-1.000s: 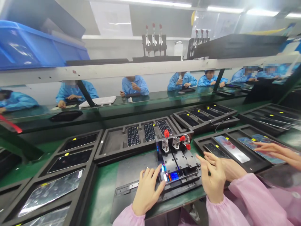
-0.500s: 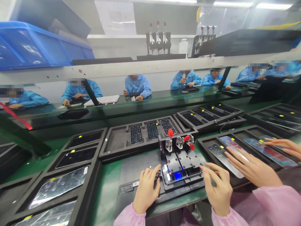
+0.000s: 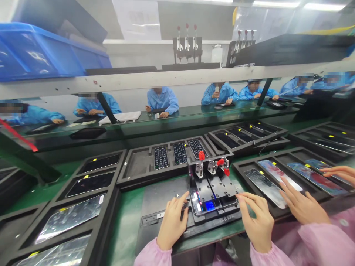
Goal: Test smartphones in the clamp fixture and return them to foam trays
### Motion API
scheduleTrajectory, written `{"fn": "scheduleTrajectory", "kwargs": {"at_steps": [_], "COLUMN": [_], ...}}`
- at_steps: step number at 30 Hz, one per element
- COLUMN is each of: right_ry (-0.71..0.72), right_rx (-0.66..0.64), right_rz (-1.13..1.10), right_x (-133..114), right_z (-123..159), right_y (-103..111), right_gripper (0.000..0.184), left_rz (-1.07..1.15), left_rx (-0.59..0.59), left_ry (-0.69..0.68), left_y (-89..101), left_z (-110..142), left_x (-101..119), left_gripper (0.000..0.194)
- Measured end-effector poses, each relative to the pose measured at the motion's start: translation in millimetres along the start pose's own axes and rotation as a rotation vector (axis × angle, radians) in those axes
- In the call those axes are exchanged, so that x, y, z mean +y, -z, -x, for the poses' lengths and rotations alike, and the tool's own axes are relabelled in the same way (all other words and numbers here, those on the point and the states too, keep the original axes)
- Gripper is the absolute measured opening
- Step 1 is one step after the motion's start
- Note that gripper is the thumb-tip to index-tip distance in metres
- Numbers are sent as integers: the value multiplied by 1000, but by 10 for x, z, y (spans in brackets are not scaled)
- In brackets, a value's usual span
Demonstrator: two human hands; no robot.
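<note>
A black clamp fixture (image 3: 227, 218) holds a phone (image 3: 197, 207) lying lengthwise, its screen lit with white and blue patches. Metal plates under red-tipped toggle clamps (image 3: 201, 157) cover the phone's far side. At the fixture's left end rests my left hand (image 3: 172, 221), its thumb and index finger apart beside the phone and nothing between them. My right hand (image 3: 257, 218) is at the opposite end, fingertips close to the phone's right edge, thumb and fingers apart. Whether these fingertips touch the phone, I cannot tell.
Foam trays with phones stand left (image 3: 107, 207) and right (image 3: 280, 157). Behind the fixture, another tray (image 3: 135, 166) holds several keypad-patterned screens. A co-worker's hands (image 3: 305, 207) are over the right tray. A blue bin (image 3: 50, 55) sits on the shelf; people in blue work beyond.
My right hand has shifted slightly, its index finger nearer the fixture's right end. My left hand stays almost still. The co-worker's hands beside me have moved right over the tray.
</note>
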State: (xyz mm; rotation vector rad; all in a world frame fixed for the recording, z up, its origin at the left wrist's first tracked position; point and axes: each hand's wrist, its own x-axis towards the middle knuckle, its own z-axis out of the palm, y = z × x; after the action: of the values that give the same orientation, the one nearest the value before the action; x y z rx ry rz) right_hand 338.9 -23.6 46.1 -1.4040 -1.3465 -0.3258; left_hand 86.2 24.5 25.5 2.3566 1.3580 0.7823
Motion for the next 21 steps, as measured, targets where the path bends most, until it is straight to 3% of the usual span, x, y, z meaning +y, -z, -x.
{"fn": "scheduleTrajectory", "kwargs": {"at_steps": [21], "right_ry": [0], "right_rx": [-15], "right_rz": [28], "right_x": [8], "right_z": [-100], "right_y": [-45], "right_gripper": [7], "left_rz": [59], "left_rx": [10], "left_ry": [37], "left_y": [-13], "left_z": [19], "left_x": [-35], "left_gripper": [50]}}
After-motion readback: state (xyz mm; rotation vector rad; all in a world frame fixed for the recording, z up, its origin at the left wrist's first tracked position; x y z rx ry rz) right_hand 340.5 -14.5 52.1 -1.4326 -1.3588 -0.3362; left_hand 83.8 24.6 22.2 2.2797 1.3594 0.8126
